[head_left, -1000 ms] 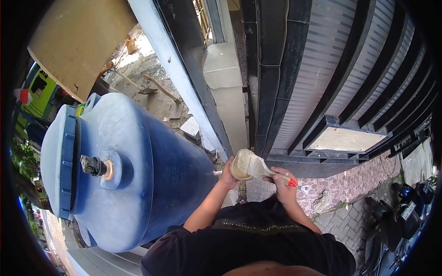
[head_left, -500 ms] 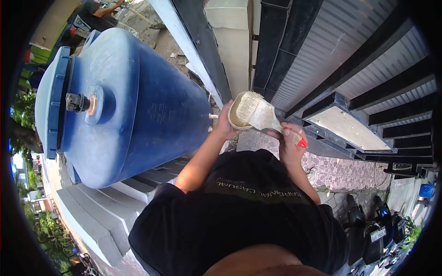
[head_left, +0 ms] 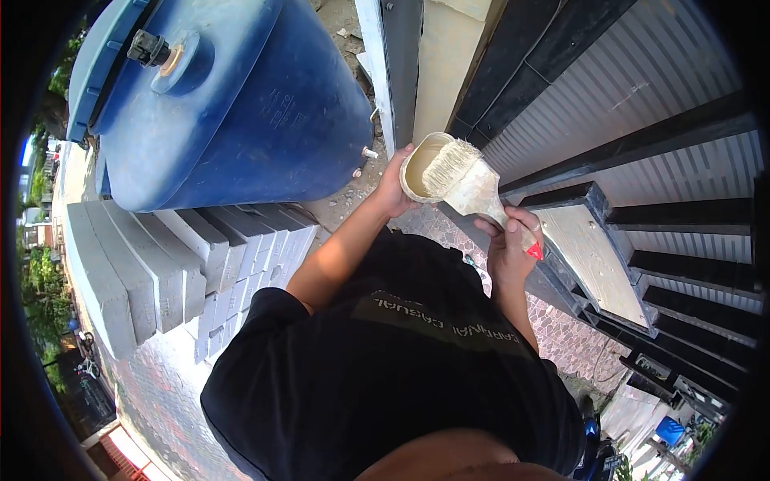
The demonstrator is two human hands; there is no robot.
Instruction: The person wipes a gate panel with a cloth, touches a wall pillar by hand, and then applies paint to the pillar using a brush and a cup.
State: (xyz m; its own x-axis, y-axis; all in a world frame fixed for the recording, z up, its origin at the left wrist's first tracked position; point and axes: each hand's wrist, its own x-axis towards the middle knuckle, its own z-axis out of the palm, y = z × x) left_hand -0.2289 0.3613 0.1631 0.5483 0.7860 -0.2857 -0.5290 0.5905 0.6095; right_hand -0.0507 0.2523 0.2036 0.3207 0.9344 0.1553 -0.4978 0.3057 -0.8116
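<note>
My left hand (head_left: 391, 191) is wrapped round the side of a small cream-coloured paint cup (head_left: 415, 170), tilted so that its inside shows. Pale, creamy paint coats the cup's inner wall. In my right hand (head_left: 510, 242) is the handle of a wide paintbrush (head_left: 473, 192), with a red tip at the handle's end. The brush's bristles, thick with cream paint, lie over the cup's right rim. Both hands are close together in front of my black shirt (head_left: 385, 353).
A large blue water tank (head_left: 257, 112) stands at the left, beside stacked grey blocks (head_left: 152, 264). On the right is a black metal frame with corrugated sheeting (head_left: 601, 104) and a pale panel (head_left: 589, 260). A cream post (head_left: 449, 64) rises ahead. Patterned paving (head_left: 561, 329) lies below.
The view has turned, so the tank sits higher and more blocks show at the left. Both hands keep their hold; the brush has shifted slightly right and down, uncovering more of the cup's inside.
</note>
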